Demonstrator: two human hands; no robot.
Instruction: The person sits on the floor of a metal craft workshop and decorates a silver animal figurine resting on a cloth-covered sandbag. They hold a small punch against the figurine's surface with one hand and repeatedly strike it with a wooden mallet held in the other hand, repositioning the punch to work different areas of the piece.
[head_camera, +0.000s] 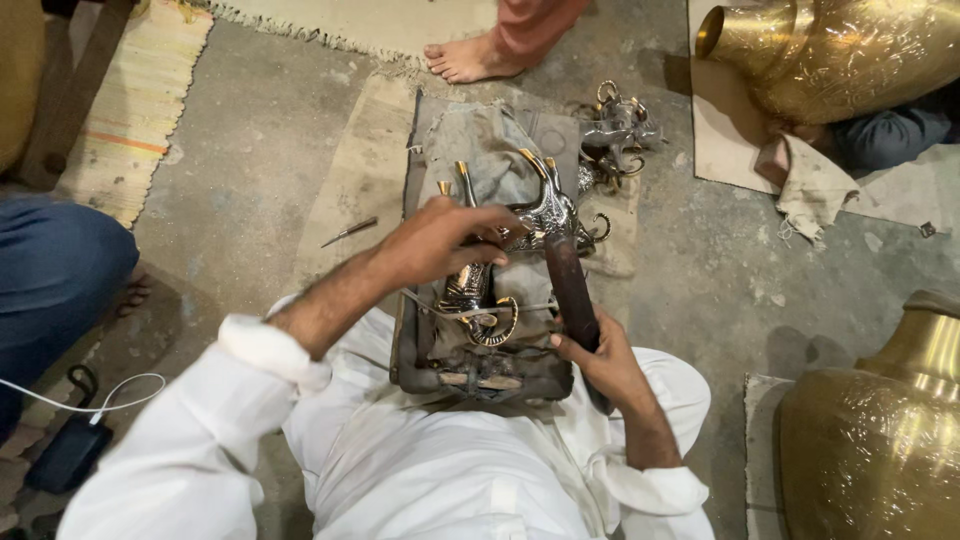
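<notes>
Left hand (440, 243): fingers curled down onto the ornate silver-and-gold metal piece (545, 215), pressing it on the grey cloth pad (480, 150)
Right hand (597, 360): clenched round the lower end of the dark wooden handle (572, 285)
Axis: handle runs from the right hand up and slightly left, its top meeting the metal piece just right of the left fingers
Nearer hand: left
Hidden: handle tip and left fingertips; second metal piece (475, 300) partly covered by the wrist

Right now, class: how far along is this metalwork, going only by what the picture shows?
Looks done: shiny ornate pieces set aside on the cloth. In hand: left hand steadies a silver-and-brass ornament; right hand grips a dark rod against it. Left: cannot tell.
</notes>
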